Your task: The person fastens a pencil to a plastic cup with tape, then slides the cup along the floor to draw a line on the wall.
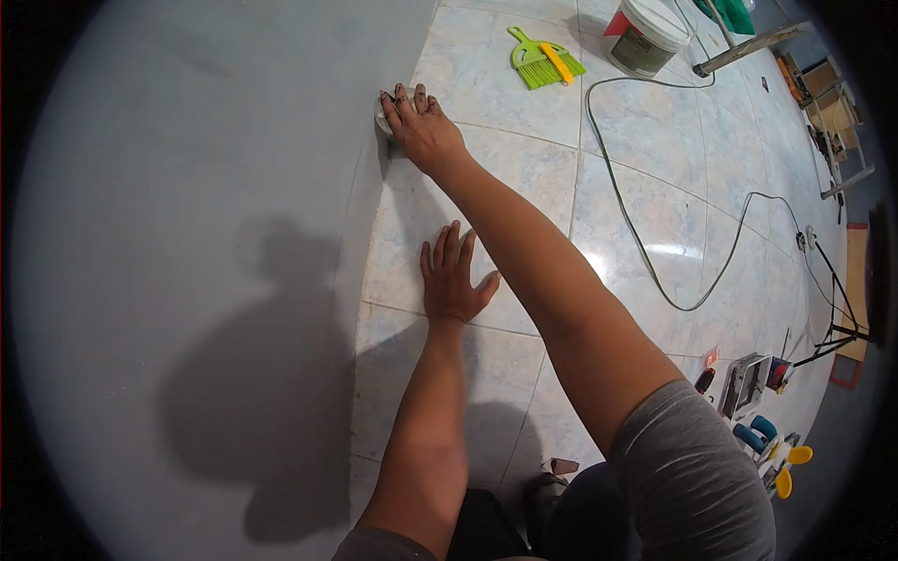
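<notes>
My left hand (451, 290) rests palm down on the tiled floor (505, 374), fingers stretched and spread, holding nothing. Beyond it, my right hand (426, 131) reaches to the foot of the grey wall (206, 122), where wall and floor meet. Its fingertips look dark and smudged. They curve over a whitish, rounded thing (383, 120) against the wall. Most of that thing is hidden under the fingers, and its kind cannot be made out.
A green brush and dustpan (543, 64) lie past my right hand, near a white bucket (647, 37). A dark cable (622, 192) loops over the tiles. Several tools and a grey tray (745, 385) sit at right, by a black stand (847, 327).
</notes>
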A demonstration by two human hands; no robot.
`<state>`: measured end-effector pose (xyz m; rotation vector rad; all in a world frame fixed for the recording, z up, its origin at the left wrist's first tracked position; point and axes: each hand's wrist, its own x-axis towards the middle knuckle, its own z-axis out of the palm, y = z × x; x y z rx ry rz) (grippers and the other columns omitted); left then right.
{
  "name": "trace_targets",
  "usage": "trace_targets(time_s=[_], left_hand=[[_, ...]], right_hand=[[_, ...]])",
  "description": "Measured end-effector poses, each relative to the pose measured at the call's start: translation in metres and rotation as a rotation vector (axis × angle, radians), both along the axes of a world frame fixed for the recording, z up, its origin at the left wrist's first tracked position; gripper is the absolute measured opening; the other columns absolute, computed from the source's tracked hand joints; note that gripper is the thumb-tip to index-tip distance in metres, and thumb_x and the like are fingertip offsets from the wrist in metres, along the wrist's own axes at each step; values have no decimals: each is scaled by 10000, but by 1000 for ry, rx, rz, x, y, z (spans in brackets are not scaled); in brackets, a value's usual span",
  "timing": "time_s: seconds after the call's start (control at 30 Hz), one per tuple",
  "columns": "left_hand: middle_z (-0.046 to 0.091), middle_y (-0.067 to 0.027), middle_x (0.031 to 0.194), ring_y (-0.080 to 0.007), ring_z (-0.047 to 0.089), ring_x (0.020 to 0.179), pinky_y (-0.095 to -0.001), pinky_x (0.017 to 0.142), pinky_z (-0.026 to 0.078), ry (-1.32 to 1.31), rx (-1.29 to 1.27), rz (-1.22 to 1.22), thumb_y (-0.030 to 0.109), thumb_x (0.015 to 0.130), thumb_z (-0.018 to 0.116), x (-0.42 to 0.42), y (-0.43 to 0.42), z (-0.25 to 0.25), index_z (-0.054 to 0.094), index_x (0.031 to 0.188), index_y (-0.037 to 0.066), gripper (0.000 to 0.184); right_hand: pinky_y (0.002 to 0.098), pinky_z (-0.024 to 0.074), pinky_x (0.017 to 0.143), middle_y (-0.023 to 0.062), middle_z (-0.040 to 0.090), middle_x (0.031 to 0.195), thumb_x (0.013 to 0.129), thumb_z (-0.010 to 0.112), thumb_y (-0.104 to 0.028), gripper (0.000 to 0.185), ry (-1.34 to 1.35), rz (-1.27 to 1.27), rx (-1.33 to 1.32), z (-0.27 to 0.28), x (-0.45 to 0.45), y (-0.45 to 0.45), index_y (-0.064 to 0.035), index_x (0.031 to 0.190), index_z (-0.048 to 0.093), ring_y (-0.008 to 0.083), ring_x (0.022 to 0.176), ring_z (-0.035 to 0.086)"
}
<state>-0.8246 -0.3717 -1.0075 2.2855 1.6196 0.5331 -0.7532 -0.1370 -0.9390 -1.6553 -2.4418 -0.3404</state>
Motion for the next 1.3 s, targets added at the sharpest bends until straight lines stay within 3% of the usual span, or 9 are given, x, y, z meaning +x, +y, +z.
trace_targets(time_s=[0.4,0.6,0.67,0.7,0.83,0.9,1.13,1.2,1.3], left_hand=[[369,-115,1717,-288,294,1609,-622,1297,191,85,-36,16,626,860,718,3,3,4,465,1609,150,923],[364,-111,1721,-285,290,1611,-610,1306,173,75,-28,8,621,873,705,1,2,6,457,1613,151,911],[396,-132,1699,-313,332,1589,-618,1292,196,45,-14,6,596,856,734,0,2,9,485,1585,136,896],[428,-152,1678,-341,373,1568,-627,1278,219,18,6,5,571,840,764,0,2,9,513,1557,122,882],[361,-112,1720,-284,290,1610,-606,1309,174,44,-60,20,602,872,715,-1,1,6,458,1606,152,898],[363,-114,1720,-284,293,1608,-609,1307,178,29,-49,11,593,865,724,-2,1,6,457,1606,150,904],[410,-120,1693,-300,337,1590,-598,1295,201,-10,-20,24,522,823,782,-2,0,7,507,1574,135,889],[403,-111,1699,-287,326,1595,-587,1297,198,-6,-11,24,522,825,774,-3,1,6,501,1588,141,896],[401,-110,1700,-284,325,1595,-578,1302,184,6,-15,25,535,835,763,-3,0,5,498,1590,138,894]], right_hand=[[521,421,1231,247,348,1714,1100,451,-145,646,126,31,-103,8,7,6,-35,1700,238,479,1550,391],[582,332,1267,302,326,1708,984,642,-470,942,202,-12,-120,23,16,2,-8,1691,223,525,1557,351],[593,306,1271,339,359,1673,934,669,-602,1007,418,-151,-158,30,13,11,28,1644,336,524,1552,355],[578,366,1237,359,439,1612,958,671,-583,914,464,-154,-136,32,10,9,57,1575,454,528,1498,435],[602,388,1220,313,441,1631,991,656,-583,898,506,-275,-368,29,-5,15,39,1595,419,475,1454,504],[503,542,1084,344,569,1504,969,688,-582,859,521,-300,-169,22,-9,13,37,1541,524,482,1313,635],[488,551,1080,345,578,1492,954,735,-535,832,515,-179,-283,31,18,24,4,1553,524,449,1335,630],[471,520,1128,330,570,1511,947,754,-508,822,517,-111,-471,35,27,32,-16,1563,524,476,1405,568],[497,475,1178,287,504,1602,986,690,-534,815,439,107,-330,0,41,53,-69,1618,470,474,1460,511]])
